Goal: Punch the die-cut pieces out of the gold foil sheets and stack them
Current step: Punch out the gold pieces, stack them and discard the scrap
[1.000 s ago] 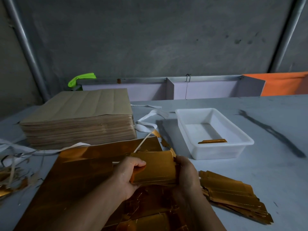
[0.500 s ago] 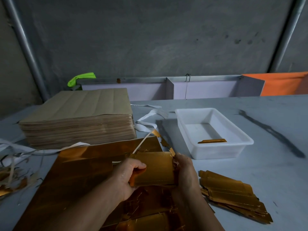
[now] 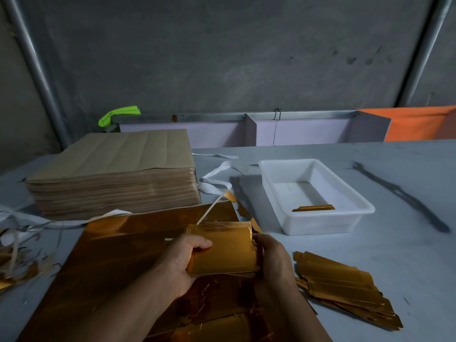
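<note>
Since a second ago, the bundle of gold pieces (image 3: 227, 253) has been tipping a little more upright between the hands, so its top edge is now showing several fanned layers; the hands themselves have hardly shifted. The left hand (image 3: 182, 262) is gripping the bundle's left end, thumb lying across the front face and fingers curling behind. The right hand (image 3: 274, 257) is grasping the right end, its fingers wrapping round the edge. The bundle is hovering above the large gold foil sheet (image 3: 128, 255), which is lying flat toward the near edge of the table (image 3: 407, 243). Just right of the right hand, a loose pile of punched pieces (image 3: 343, 292) is resting near the table's near edge. Beyond it, toward the middle, a white tray (image 3: 320, 224) is holding one gold strip (image 3: 313, 208). A thick stack of brown paper (image 3: 111, 174) is sitting toward the far left corner, with white strips (image 3: 217, 178) trailing beside it. Foil scraps (image 3: 17, 262) are lying along the left edge.
</note>
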`<state>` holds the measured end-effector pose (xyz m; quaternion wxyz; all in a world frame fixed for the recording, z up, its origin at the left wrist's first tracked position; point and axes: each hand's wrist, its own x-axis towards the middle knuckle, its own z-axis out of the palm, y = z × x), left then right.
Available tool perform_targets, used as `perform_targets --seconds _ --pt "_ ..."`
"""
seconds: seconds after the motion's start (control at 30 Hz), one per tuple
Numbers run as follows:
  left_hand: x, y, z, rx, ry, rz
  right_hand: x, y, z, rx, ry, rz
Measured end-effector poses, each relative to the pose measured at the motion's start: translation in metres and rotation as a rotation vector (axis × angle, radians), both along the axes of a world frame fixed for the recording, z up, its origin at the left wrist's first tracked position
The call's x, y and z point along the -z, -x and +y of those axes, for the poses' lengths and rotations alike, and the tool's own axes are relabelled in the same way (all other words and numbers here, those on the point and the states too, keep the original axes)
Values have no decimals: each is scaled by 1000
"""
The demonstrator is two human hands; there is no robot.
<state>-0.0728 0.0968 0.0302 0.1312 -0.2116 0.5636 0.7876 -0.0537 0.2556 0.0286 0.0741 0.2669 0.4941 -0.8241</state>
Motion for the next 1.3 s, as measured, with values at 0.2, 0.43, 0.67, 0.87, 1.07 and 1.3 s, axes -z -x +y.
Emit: perform_targets --seconds 0.2,0.43,0.67,0.87,1.07,1.3 --pt "2 1 -4 -17 4 20 7 2 -4 76 -221 131" --pt "2 1 -5 -5 29 29 6 0 -9 102 -203 83" --pt "0 1 -12 41 40 61 7 3 -4 92 -121 73" --pt "0 1 -14 36 52 95 8 3 -8 103 -119 65" --pt "-4 0 -20 35 58 64 3 8 -8 30 -94 83" --pt "-11 4 -33 40 33 69 -3 6 2 -12 -5 81"
